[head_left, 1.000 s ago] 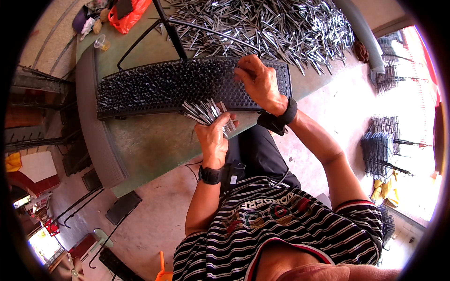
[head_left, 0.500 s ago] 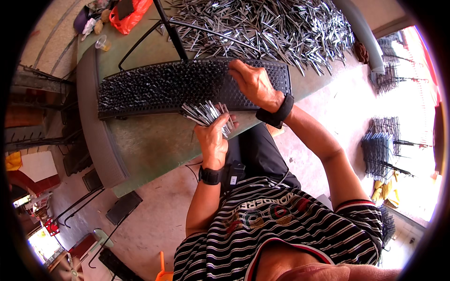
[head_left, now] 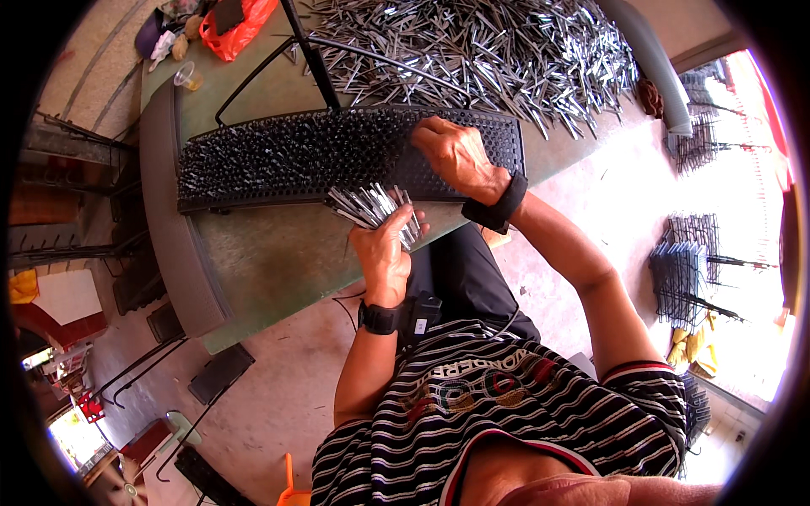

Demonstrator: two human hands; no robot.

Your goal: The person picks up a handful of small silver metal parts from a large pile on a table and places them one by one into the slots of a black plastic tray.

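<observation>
A long, curved black tray (head_left: 506, 156) full of small holes lies across the green table. Thin dark pins (head_left: 278, 152) stand packed in its left and middle parts, while holes at the right end are bare. My left hand (head_left: 386, 249), just below the tray's near edge, is closed round a fanned bunch of shiny metal strips (head_left: 371, 204). Over the tray, where the filled part meets the bare holes, my right hand (head_left: 456, 156) is closed with fingertips pinched and pointing down. Whatever lies between those fingertips is too small or hidden to make out.
A large heap of loose metal strips (head_left: 481, 59) covers the table's far side. Black metal bars (head_left: 312, 63) rise behind the tray. A grey curved edge piece (head_left: 181, 228) borders the table (head_left: 278, 278) on the left, near a plastic cup (head_left: 187, 78) and a red bag (head_left: 238, 29).
My right hand has shifted slightly down, its fingers still pinched over the tray. My left hand keeps its bunch of strips in nearly the same place.
</observation>
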